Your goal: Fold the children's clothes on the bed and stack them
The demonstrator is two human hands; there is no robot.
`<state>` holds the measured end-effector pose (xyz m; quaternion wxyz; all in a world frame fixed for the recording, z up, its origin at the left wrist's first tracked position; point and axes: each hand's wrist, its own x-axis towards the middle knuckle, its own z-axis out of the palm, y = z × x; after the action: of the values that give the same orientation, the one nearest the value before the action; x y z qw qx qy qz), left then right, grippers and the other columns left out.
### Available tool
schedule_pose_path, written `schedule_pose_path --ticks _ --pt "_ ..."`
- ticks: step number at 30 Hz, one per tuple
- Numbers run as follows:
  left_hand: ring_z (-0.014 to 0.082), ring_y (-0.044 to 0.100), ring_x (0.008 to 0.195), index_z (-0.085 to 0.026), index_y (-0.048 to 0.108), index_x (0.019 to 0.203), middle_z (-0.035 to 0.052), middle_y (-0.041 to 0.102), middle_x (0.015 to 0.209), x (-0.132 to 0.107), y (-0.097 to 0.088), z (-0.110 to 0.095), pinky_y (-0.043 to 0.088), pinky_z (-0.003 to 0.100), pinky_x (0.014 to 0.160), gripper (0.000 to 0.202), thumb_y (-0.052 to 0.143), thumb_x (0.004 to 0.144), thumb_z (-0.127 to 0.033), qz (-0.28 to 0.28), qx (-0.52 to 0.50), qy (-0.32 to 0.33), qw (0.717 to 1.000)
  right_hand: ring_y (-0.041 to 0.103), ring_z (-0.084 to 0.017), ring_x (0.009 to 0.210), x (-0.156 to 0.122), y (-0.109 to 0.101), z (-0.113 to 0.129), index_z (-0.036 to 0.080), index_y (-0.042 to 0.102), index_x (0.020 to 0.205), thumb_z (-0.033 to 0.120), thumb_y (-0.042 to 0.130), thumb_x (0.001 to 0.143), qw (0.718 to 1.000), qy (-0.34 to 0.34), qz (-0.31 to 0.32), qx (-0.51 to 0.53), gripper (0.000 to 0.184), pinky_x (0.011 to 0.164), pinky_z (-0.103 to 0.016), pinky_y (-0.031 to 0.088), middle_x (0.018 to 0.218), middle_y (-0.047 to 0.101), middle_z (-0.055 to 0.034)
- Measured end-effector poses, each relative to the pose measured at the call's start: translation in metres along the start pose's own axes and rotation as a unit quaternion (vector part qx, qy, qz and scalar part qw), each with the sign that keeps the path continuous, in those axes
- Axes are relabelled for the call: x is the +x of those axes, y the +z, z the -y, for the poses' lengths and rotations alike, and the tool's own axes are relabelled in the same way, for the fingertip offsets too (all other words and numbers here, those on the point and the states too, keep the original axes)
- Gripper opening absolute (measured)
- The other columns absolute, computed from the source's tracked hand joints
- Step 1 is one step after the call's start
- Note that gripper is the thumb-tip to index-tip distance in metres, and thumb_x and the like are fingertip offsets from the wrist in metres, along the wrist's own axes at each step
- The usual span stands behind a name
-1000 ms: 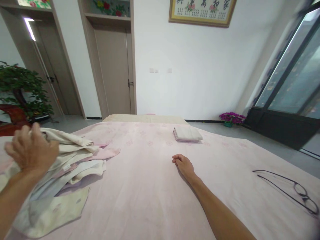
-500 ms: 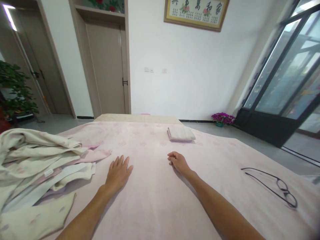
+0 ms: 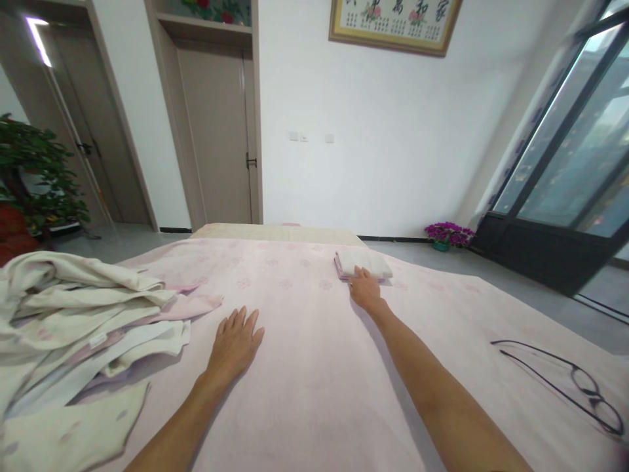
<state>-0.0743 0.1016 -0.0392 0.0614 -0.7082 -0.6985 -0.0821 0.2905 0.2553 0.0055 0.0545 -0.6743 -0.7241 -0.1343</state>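
My left hand [image 3: 234, 342] lies flat on the pink sheet [image 3: 304, 367], fingers stretched out, holding nothing. My right hand [image 3: 365, 289] is stretched far forward and rests against the near edge of a small folded cloth [image 3: 366, 263], cream on top with a pink layer below. Its fingertips touch that cloth, but whether they grip it does not show. A loose heap of cream and pink cloths [image 3: 73, 314] lies to the left of my left hand, a short way off.
A pair of dark-framed glasses [image 3: 574, 383] lies on the sheet at the right. Beyond the bed are a closed door [image 3: 219, 131], a green plant [image 3: 34, 174] at the left, purple flowers [image 3: 448, 233] on the floor and a glass door [image 3: 565, 157] at the right.
My left hand left the heap and came down flat on the sheet. My right hand has since slid forward from mid-bed to the folded cloth.
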Motion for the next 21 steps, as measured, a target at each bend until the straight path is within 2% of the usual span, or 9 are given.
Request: schedule_pose_path --ticks 8,11,14,16,19,21 --pt "0.0312 0.035 0.142 -0.021 0.049 0.144 0.0143 0.044 0.152 0.002 0.002 0.002 0.023 0.047 0.114 0.054 0.035 0.098 -0.045 -0.019 -0.010 0.003 1.000 0.027 -0.033 0.142 0.001 0.009 -0.010 0.022 0.068 0.120 0.027 0.046 0.094 0.999 -0.016 -0.046 0.011 0.034 0.109 -0.047 0.029 0.155 0.037 -0.0118" --pt "0.0305 0.035 0.142 -0.022 0.049 0.144 0.0139 0.044 0.152 0.003 0.005 0.003 0.023 0.047 0.114 0.054 0.036 0.097 -0.044 -0.029 -0.015 0.003 0.999 0.037 -0.031 0.137 0.002 0.001 -0.012 0.019 0.070 0.113 0.025 0.049 0.094 0.996 -0.021 -0.060 0.058 0.029 0.111 -0.045 0.027 0.148 0.046 -0.0129" --pt "0.0297 0.037 0.142 -0.022 0.050 0.143 0.0137 0.045 0.151 0.004 0.005 0.004 0.024 0.046 0.114 0.053 0.036 0.097 -0.043 -0.031 -0.020 0.001 0.999 0.054 -0.027 0.119 0.008 -0.013 -0.016 0.018 0.074 0.098 0.023 0.048 0.094 0.992 -0.006 -0.061 0.108 0.026 0.106 -0.040 0.033 0.128 0.062 -0.0143" --pt "0.0297 0.038 0.141 -0.022 0.051 0.142 0.0140 0.046 0.151 0.004 0.004 0.003 0.025 0.046 0.114 0.052 0.036 0.097 -0.042 -0.030 -0.023 0.000 0.999 0.058 -0.025 0.111 0.012 -0.025 -0.020 0.019 0.074 0.092 0.026 0.046 0.096 0.989 0.012 -0.079 0.124 0.029 0.100 -0.037 0.037 0.118 0.067 -0.0139" --pt "0.0308 0.039 0.140 -0.021 0.052 0.142 0.0151 0.046 0.150 0.003 0.002 0.002 0.025 0.046 0.113 0.051 0.037 0.097 -0.042 -0.034 -0.029 0.001 0.999 0.060 -0.023 0.105 0.013 -0.050 -0.022 0.018 0.074 0.098 0.035 0.040 0.099 0.977 0.056 -0.136 0.154 0.038 0.093 -0.034 0.041 0.114 0.069 -0.0121" --pt "0.0313 0.040 0.139 -0.021 0.052 0.141 0.0154 0.047 0.149 0.002 0.001 0.002 0.025 0.046 0.113 0.051 0.037 0.097 -0.042 -0.040 -0.033 0.000 0.999 0.061 -0.022 0.099 0.011 -0.071 -0.020 0.019 0.074 0.102 0.043 0.040 0.098 0.952 0.085 -0.190 0.225 0.042 0.085 -0.031 0.044 0.108 0.071 -0.0083"
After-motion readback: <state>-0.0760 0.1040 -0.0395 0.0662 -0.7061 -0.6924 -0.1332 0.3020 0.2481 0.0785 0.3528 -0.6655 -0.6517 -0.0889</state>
